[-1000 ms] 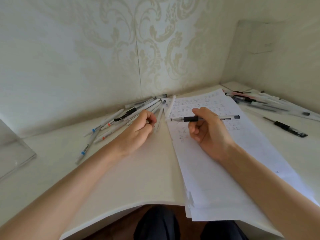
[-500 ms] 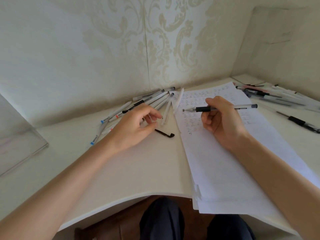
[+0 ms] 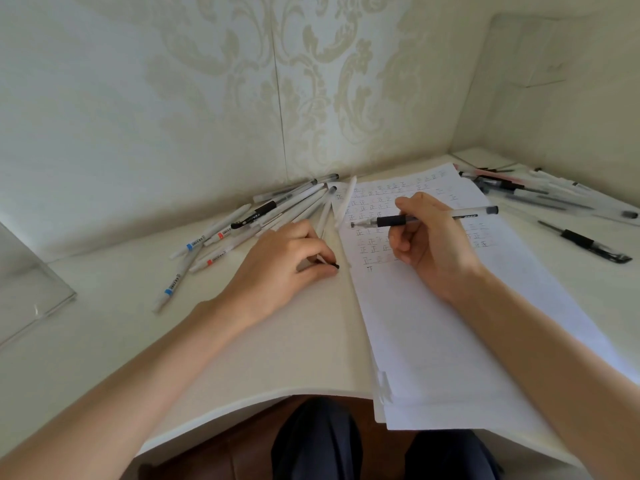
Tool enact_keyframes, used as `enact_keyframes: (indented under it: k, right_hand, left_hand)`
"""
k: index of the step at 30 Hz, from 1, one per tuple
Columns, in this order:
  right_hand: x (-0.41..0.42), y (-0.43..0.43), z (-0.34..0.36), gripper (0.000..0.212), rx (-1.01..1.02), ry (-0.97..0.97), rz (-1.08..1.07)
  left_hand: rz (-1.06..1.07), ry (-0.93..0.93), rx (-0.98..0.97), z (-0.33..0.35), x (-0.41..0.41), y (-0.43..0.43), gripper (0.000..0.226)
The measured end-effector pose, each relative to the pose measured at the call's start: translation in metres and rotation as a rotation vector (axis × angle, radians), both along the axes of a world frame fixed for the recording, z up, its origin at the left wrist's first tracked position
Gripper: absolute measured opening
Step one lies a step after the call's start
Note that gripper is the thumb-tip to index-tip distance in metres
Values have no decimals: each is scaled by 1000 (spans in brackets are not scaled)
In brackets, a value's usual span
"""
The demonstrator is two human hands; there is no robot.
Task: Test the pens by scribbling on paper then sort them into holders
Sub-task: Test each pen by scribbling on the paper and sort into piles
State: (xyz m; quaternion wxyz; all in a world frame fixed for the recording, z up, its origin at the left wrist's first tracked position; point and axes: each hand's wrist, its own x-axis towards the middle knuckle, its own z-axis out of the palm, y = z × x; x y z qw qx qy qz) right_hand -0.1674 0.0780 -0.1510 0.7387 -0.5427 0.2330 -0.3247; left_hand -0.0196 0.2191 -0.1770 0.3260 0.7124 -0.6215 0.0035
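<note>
My right hand (image 3: 433, 244) grips a clear pen with a black grip (image 3: 391, 221), held level above the paper (image 3: 433, 323), tip pointing left. Rows of small test marks cover the sheet's upper part. My left hand (image 3: 280, 268) rests on the desk left of the paper, its fingertips pinching a small black cap (image 3: 334, 265). A pile of white pens (image 3: 277, 213) lies behind my left hand. More pens (image 3: 526, 192) lie at the far right corner. A clear holder (image 3: 27, 292) stands at the left edge.
A black pen (image 3: 588, 242) lies alone right of the paper. The white desk (image 3: 242, 341) has a curved front edge, with my knees below it. Patterned walls close off the back and right. Another clear holder leans in the right corner (image 3: 526, 64).
The black cap lay free on the desk half a second ago; my left hand has come down onto it and now pinches it. My right hand keeps the pen level.
</note>
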Motion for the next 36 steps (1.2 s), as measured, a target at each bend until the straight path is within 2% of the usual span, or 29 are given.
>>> enact_keyframes:
  k: [4, 8, 12, 18, 22, 28, 36]
  right_hand:
    - [-2, 1, 2, 34, 21, -36, 19]
    - [-4, 5, 4, 34, 69, -73, 73]
    - [-3, 12, 5, 33, 33, -72, 125]
    - [3, 19, 0, 33, -53, -83, 97]
    - [5, 19, -2, 32, -19, -130, 116]
    - [7, 22, -4, 32, -38, -133, 124]
    - [8, 20, -8, 40, -109, -134, 95]
  left_hand:
    - [15, 135, -128, 6, -4, 0, 17]
    - [1, 578, -205, 12, -8, 2, 13]
    - [-74, 926, -257, 16, -11, 2, 12]
    - [-114, 1187, -292, 19, -13, 2, 19]
    - [-119, 1268, -270, 20, -13, 2, 22]
    - [-106, 1279, -252, 21, -14, 3, 20]
    - [-46, 1112, -232, 22, -16, 5, 15]
